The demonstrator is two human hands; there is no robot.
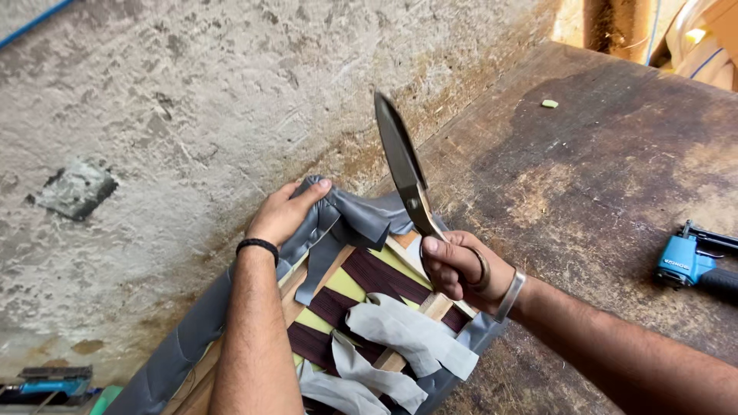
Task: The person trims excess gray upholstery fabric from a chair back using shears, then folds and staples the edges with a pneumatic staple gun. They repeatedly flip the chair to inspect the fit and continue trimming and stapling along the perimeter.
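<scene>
My left hand [283,214] pinches and pulls the grey fabric [361,219] at the far corner of an upside-down seat frame [430,307]. The frame is pale wood, with dark maroon webbing straps [377,275] over yellow foam. My right hand [453,265] grips the ring handles of large metal shears [401,165], whose blades are closed and point up and away, above the fabric corner. Loose grey fabric flaps [407,330] lie across the frame's near side.
The frame rests on a worn dark wooden workbench [600,169] against a rough concrete wall [192,92]. A blue staple gun [692,261] lies at the bench's right edge. A small pale scrap [550,103] sits farther back. Another blue tool [46,382] lies low at left.
</scene>
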